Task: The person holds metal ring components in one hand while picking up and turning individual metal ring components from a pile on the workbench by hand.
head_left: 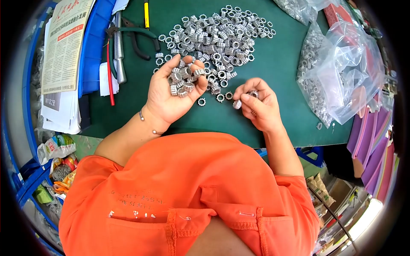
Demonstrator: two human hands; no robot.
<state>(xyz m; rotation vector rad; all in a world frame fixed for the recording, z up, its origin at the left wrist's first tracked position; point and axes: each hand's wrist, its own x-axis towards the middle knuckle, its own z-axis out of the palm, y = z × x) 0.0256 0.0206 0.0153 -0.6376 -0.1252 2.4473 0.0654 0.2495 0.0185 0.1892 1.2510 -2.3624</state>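
Note:
My left hand (173,91) is turned palm up and cupped around a handful of small toothed metal rings (185,78). Its thumb and fingers curl about them. To the right, my right hand (261,104) pinches a few of the same rings between thumb and fingers; one ring (237,104) shows at the fingertips, and the others are partly hidden. Beyond both hands a large pile of toothed metal rings (213,36) lies on the green tabletop (273,59). A few loose rings (220,97) sit between my hands.
Pliers (141,32), a red stick-like tool (111,72) and a yellow-handled tool (146,15) lie back left. Papers with a newspaper (64,51) rest beside a blue bin (90,55). Clear plastic bags (341,68), one with rings inside, stand on the right.

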